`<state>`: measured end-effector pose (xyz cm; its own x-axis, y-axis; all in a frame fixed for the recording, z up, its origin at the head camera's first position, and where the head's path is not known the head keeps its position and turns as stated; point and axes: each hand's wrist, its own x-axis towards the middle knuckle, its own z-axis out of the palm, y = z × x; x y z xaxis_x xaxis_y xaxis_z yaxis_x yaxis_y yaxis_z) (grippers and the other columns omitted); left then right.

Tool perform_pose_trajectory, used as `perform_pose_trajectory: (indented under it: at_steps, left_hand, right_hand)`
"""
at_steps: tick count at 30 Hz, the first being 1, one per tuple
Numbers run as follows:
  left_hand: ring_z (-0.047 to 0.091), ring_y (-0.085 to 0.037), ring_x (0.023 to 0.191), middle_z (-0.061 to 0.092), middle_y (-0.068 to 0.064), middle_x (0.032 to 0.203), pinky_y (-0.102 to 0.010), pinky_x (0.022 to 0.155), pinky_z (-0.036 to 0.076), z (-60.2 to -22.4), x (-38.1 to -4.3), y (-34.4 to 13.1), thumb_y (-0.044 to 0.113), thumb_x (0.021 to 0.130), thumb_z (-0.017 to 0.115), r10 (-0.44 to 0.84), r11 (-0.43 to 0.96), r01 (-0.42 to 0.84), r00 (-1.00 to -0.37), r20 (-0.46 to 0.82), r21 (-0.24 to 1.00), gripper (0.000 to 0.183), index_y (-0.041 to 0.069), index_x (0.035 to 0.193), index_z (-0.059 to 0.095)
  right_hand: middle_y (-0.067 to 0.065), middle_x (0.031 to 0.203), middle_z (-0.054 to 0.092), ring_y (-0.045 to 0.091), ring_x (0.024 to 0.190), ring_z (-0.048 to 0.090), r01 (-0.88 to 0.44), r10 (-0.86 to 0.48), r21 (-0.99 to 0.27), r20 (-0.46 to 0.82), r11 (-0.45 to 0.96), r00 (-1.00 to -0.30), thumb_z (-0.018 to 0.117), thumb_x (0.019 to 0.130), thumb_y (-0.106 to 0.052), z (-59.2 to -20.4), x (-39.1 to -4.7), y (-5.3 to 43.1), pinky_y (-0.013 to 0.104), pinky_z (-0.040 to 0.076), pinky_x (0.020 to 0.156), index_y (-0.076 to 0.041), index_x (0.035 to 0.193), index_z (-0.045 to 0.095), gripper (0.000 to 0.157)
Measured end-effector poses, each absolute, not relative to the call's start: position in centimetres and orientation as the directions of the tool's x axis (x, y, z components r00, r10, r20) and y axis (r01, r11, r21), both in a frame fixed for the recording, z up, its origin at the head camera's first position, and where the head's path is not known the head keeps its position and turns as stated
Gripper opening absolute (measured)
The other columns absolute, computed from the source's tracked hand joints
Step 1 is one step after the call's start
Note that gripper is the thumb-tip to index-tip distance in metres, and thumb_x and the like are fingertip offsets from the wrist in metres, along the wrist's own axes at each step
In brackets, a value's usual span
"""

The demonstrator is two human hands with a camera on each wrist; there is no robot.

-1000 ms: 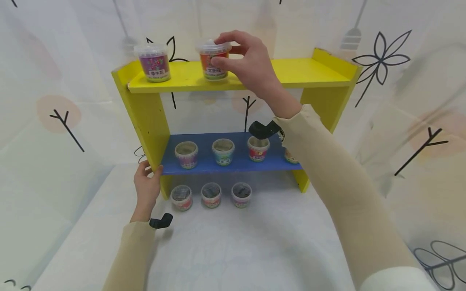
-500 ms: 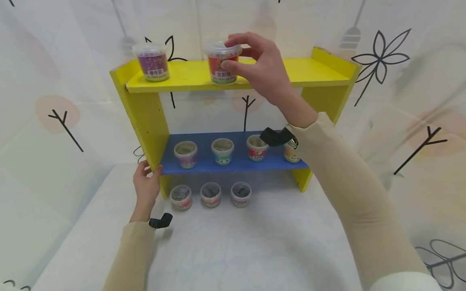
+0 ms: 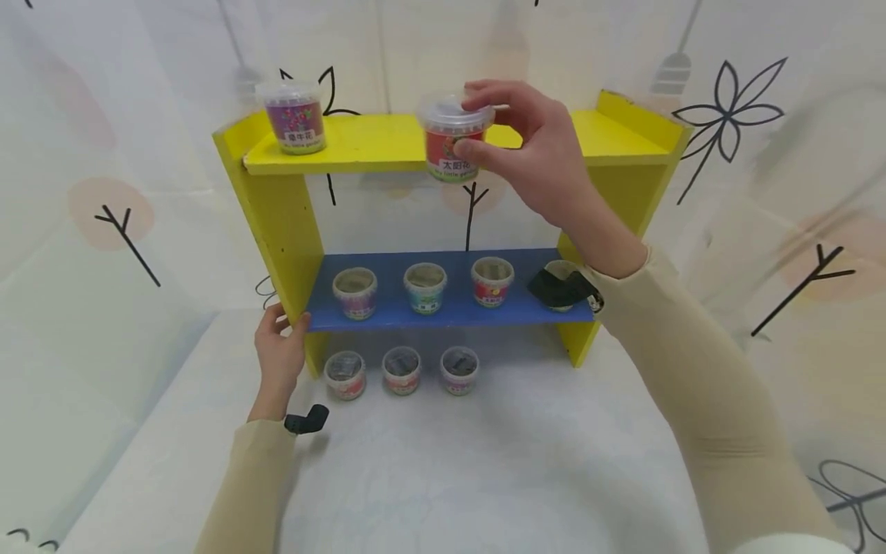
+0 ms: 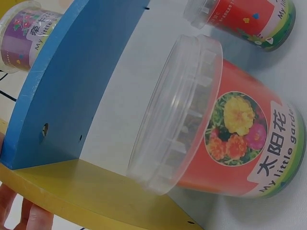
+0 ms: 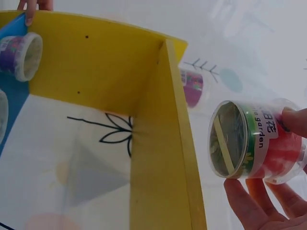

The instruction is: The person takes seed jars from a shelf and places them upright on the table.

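Note:
My right hand (image 3: 543, 158) grips a lidded clear plastic seed cup (image 3: 443, 146) with a red flower label, fingers over its lid and thumb on its front. The cup hangs in the air before the yellow top board (image 3: 374, 138); its clear base shows in the right wrist view. A purple-labelled seed cup (image 3: 298, 123) stands at that board's left end. Low on the left, my left hand (image 3: 280, 354) holds the edge of the rack's yellow side panel (image 3: 280, 223), its thumb by the blue shelf (image 3: 457, 312).
On the blue shelf stand several seed cups, among them a teal one (image 3: 425, 296) and a red one (image 3: 490, 292); the right wrist strap overlaps the rightmost. Three more cups, including a purple one (image 3: 459, 381), stand in a row on the white table (image 3: 415, 477).
My right hand has carried the red seed cup rightward and toward me, from over the yellow board to in front of it. My left hand has stayed on the side panel.

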<state>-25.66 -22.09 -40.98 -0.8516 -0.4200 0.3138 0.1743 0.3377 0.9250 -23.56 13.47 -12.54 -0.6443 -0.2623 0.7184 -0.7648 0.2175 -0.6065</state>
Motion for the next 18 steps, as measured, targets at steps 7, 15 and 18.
perform_pose_trajectory:
  at_steps: [7,15,18]
  left_hand:
    - [0.050,-0.029,0.125,0.054,-0.009,0.133,-0.050,0.103,0.046,-41.0,-25.6,-22.1,0.025,0.099,0.062,-0.415,0.353,0.163,-0.855,0.310,0.922,0.037,0.010,0.132,0.056]
    - [0.051,-0.030,0.126,0.053,-0.011,0.133,-0.051,0.102,0.046,-40.9,-25.5,-22.1,0.027,0.100,0.060,-0.410,0.348,0.166,-0.858,0.309,0.923,0.040,0.008,0.134,0.054]
    - [0.051,-0.029,0.126,0.053,-0.010,0.133,-0.051,0.102,0.047,-40.8,-25.5,-22.0,0.027,0.100,0.060,-0.412,0.344,0.163,-0.859,0.305,0.925,0.040,0.008,0.134,0.054]
  right_hand:
    - [0.005,0.139,0.055,0.022,0.121,0.056,-0.761,-0.275,-0.605,0.709,0.235,-0.649,0.073,0.088,-0.003,-14.0,-22.1,14.8,0.032,0.053,0.094,-0.002,0.120,0.066,0.033]
    - [0.007,0.137,0.057,0.023,0.123,0.055,-0.742,-0.270,-0.623,0.691,0.247,-0.670,0.073,0.087,-0.001,-15.6,-21.3,16.3,0.029,0.055,0.090,0.001,0.118,0.066,0.032]
    - [0.008,0.136,0.057,0.023,0.124,0.054,-0.734,-0.265,-0.627,0.685,0.260,-0.679,0.074,0.087,-0.001,-16.3,-21.2,16.8,0.027,0.055,0.088,0.002,0.118,0.066,0.032]
